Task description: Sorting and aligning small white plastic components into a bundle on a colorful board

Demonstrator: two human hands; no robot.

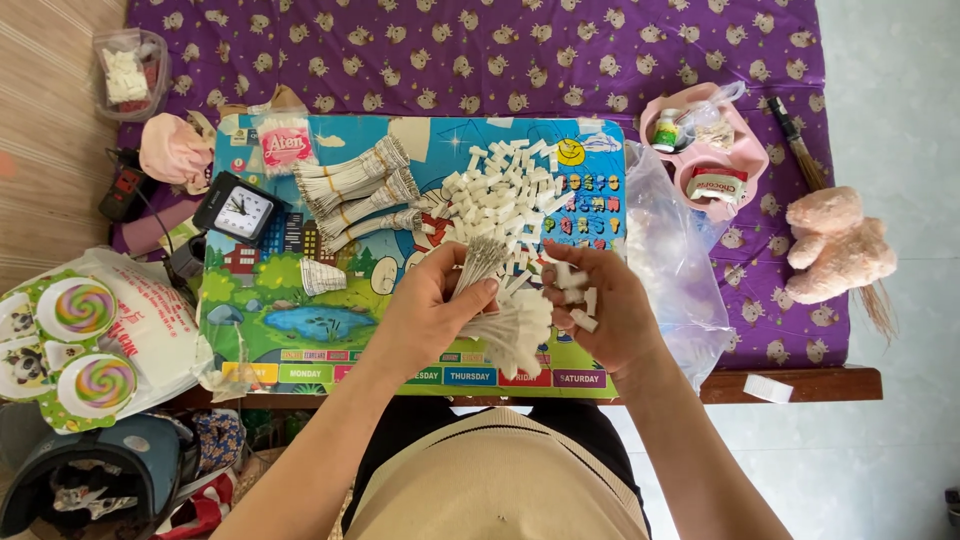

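Observation:
My left hand [432,300] grips a fanned bunch of thin white sticks [480,262] above the near edge of a colourful picture board [330,320]. My right hand [600,305] is curled around a few small white tags [578,300], close beside the bunch. More white-tipped sticks [520,325] hang between the two hands. A loose heap of white tags [505,190] lies on the board just beyond my hands. Three tied bundles of sticks [355,195] lie to the left of the heap.
A small black clock [238,208] and a pink packet [285,147] sit on the board's left. A clear plastic bag [670,260], pink tray [705,150] and pink plush toy [835,245] lie right. Paper plates [80,345] and a dark helmet [90,480] are left.

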